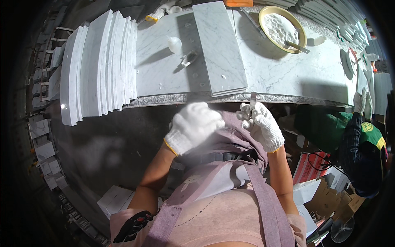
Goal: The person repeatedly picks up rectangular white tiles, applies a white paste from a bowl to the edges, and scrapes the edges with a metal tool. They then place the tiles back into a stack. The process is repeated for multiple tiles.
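Note:
My right hand, in a white knit glove with a yellow cuff edge, is closed around a small putty knife. The narrow metal blade of the putty knife points up toward the bench edge; its handle is hidden in the fingers. My left hand, gloved the same way, hovers in front of my apron and is smeared by motion, so its fingers cannot be made out. Just beyond both hands, a short stack of grey-veined white marble slabs lies across the marble-topped bench.
Several marble slabs stand on edge at the left. A yellow bowl of white paste, with a spatula in it, sits at the back right. A translucent bottle is left of the stack. A co-worker works at the right.

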`<move>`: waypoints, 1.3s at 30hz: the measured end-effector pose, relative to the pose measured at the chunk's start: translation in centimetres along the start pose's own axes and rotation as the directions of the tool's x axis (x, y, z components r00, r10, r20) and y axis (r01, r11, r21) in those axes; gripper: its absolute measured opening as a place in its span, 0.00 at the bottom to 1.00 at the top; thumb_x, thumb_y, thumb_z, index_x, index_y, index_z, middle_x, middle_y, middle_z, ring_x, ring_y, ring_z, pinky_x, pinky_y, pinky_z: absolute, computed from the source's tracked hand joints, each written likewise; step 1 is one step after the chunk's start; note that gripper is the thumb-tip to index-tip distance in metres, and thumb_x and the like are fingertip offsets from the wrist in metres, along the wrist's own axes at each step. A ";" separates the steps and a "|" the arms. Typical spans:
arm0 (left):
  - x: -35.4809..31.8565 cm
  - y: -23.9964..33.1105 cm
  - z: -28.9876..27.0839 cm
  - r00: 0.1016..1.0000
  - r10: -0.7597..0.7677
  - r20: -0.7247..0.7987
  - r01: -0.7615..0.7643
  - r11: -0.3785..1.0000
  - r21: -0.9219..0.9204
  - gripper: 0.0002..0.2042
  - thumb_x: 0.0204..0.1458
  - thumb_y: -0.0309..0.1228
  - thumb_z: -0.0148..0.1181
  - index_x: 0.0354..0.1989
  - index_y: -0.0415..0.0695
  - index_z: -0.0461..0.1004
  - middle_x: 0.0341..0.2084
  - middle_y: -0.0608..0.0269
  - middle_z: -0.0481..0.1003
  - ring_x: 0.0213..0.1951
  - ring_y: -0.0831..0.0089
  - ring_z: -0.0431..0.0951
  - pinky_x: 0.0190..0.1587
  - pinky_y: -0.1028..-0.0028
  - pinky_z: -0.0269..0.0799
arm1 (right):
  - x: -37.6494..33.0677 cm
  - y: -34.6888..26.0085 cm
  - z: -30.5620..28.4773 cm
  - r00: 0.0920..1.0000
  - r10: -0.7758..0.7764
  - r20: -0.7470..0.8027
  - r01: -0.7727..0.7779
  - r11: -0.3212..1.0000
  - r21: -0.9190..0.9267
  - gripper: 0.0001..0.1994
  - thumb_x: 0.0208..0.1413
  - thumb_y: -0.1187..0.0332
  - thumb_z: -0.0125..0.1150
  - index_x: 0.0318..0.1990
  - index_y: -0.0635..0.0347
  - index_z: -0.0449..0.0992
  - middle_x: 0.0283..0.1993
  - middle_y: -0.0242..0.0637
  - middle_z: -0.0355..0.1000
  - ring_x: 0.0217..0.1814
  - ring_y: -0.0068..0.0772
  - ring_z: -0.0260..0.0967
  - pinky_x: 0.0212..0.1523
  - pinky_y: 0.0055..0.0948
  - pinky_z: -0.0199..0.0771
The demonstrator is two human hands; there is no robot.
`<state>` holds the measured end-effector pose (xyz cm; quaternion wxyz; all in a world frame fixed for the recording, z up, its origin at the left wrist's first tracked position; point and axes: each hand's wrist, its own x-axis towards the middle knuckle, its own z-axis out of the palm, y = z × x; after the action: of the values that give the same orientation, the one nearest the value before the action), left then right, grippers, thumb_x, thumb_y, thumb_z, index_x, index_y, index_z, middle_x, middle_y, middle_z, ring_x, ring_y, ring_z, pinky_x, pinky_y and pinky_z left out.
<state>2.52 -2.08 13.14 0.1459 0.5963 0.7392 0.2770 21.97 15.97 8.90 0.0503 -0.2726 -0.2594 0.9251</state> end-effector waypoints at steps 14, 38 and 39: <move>7.5 -15.8 1.4 0.522 -0.399 -0.754 0.553 0.831 -0.057 0.33 0.46 0.42 0.80 0.58 0.41 0.73 0.51 0.48 0.78 0.55 0.49 0.76 0.57 0.53 0.73 | 0.6 -3.2 3.6 0.955 -0.253 -0.156 0.090 0.747 -0.658 0.26 0.69 0.65 0.62 0.72 0.58 0.70 0.47 0.29 0.76 0.32 0.15 0.66 0.32 0.18 0.69; 3.0 -12.2 5.5 0.398 -0.565 -0.722 0.307 0.824 -0.476 0.16 0.60 0.31 0.70 0.53 0.40 0.75 0.50 0.59 0.78 0.50 0.69 0.77 0.56 0.67 0.73 | 5.1 -4.6 5.8 0.834 -0.364 0.416 0.308 -0.319 -0.896 0.20 0.66 0.63 0.63 0.64 0.39 0.79 0.35 0.40 0.74 0.35 0.45 0.76 0.35 0.40 0.75; 3.1 -12.3 5.5 0.402 -0.569 -0.717 0.321 0.821 -0.472 0.16 0.60 0.30 0.70 0.53 0.40 0.75 0.50 0.59 0.78 0.50 0.69 0.77 0.56 0.67 0.73 | 5.2 -4.7 5.8 0.845 -0.373 0.384 0.273 -0.317 -0.908 0.20 0.66 0.62 0.63 0.64 0.39 0.78 0.35 0.39 0.74 0.35 0.45 0.76 0.35 0.41 0.75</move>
<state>-5.11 0.55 1.93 -0.0791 0.1434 0.8051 0.5701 14.25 18.57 12.97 0.0858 -0.1561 -0.9309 0.3190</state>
